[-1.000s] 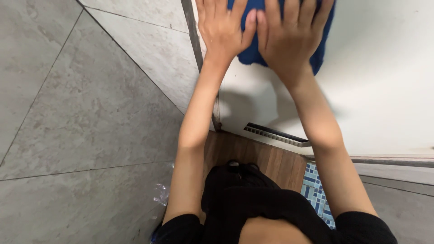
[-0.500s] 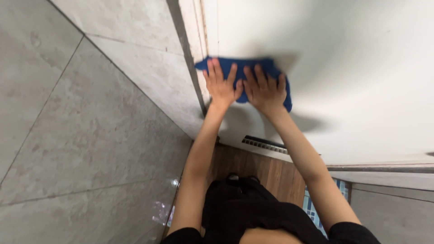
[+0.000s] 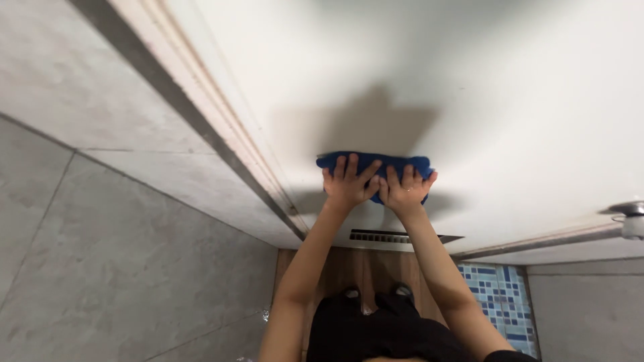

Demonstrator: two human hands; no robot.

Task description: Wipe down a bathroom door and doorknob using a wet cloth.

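Fingers (image 3: 351, 169) of both hands were spread flat and pressed on a blue cloth (image 3: 373, 163), the left hand (image 3: 347, 186) and right hand (image 3: 404, 190) side by side, pinning rather than clasping it against the white door (image 3: 469, 87). The cloth looked soft, light and limp (likely to bunch or slip), best held under open palms. A vent slot (image 3: 392, 236) lay below; grey wall tiles (image 3: 100, 255) stood left.

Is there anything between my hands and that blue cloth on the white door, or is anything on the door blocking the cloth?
Nothing visible. The left hand and right hand lie flat on the blue cloth, pressing it against the white door. The door around the cloth looks bare; the vent slot sits lower down, and the handle is far right.
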